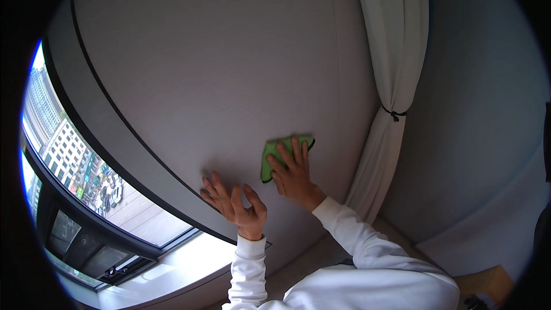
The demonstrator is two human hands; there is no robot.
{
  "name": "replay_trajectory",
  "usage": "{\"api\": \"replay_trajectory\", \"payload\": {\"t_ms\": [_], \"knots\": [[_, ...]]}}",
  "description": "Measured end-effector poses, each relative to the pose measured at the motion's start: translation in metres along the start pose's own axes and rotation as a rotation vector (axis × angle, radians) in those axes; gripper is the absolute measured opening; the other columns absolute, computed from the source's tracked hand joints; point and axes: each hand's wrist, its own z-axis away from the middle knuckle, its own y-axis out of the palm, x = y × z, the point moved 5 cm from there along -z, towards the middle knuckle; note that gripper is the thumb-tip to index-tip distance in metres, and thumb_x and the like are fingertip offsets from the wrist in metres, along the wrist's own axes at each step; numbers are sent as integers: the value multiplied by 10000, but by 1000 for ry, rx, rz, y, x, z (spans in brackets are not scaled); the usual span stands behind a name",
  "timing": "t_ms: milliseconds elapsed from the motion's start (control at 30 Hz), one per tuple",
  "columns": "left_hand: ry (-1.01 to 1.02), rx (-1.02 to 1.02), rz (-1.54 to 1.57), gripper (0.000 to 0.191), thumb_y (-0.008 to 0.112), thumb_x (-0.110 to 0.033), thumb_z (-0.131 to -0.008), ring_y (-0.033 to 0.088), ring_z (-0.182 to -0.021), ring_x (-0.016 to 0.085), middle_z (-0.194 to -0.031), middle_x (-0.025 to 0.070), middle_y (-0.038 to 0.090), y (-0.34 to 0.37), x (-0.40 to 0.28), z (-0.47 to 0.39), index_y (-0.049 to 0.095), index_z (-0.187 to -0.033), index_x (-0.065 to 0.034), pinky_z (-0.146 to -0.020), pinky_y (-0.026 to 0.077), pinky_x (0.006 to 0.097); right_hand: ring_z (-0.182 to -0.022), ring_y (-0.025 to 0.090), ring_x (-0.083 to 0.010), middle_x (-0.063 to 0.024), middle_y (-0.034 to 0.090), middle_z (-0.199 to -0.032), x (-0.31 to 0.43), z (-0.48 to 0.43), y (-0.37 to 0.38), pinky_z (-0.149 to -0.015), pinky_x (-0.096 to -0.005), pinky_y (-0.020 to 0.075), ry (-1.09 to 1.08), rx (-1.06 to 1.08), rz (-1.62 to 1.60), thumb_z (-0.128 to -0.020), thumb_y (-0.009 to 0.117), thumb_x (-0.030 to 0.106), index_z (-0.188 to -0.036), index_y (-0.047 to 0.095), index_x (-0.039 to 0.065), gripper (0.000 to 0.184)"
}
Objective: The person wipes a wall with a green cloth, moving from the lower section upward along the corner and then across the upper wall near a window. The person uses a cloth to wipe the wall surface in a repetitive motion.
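My right hand presses a green cloth with dark edging flat against a pale grey wall panel. Its fingers are spread over the cloth, whose upper edge and left corner show past them. To the left, my left hand is raised at the panel near its dark edge strip, fingers apart and nothing in them. A shadow falls on the panel above these fingers; whether the fingertips touch the surface I cannot tell.
Right of the panel hangs a white curtain, gathered by a black tie. At left is a dark-framed window over a street and buildings, with a white sill below. A brown cardboard box sits at lower right.
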Motion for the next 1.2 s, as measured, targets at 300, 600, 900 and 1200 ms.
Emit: {"api": "replay_trajectory", "payload": {"t_ms": [300,600,900,1200], "knots": [[-32,11,10,53,558,-52,-910,233,-1540,483,-1566,290,429,53,-30,-3,592,-951,-44,-1246,3,615,-1539,190,-472,-173,339,-1641,-65,-156,-57,-1198,-682,118,-145,-101,22,-988,546,240,-1467,553,128,491],[-6,8,-245,142,545,-116,-949,179,-1550,500,-1596,293,386,78,-36,-3,618,-1008,-9,-1232,-57,595,-1536,181,-426,-104,384,-1597,-83,37,-26,-1181,-684,119,-64,-20,-39,-851,767,211,-1401,603,202,574],[-18,66,-219,130,561,-101,-942,205,-1544,489,-1569,275,432,121,-69,1,656,-1008,-42,-1240,-67,593,-1513,227,-501,-180,357,-1627,-128,-153,-79,-1171,-711,122,-155,-102,-70,-967,570,207,-1457,561,111,499],[82,81,-302,204,541,-136,-967,196,-1546,489,-1570,249,447,146,-79,17,674,-1069,-19,-1238,-65,596,-1468,302,-466,-141,413,-1581,-151,31,-47,-1112,-701,224,-30,23,-50,-834,741,182,-1388,612,158,569]]}}
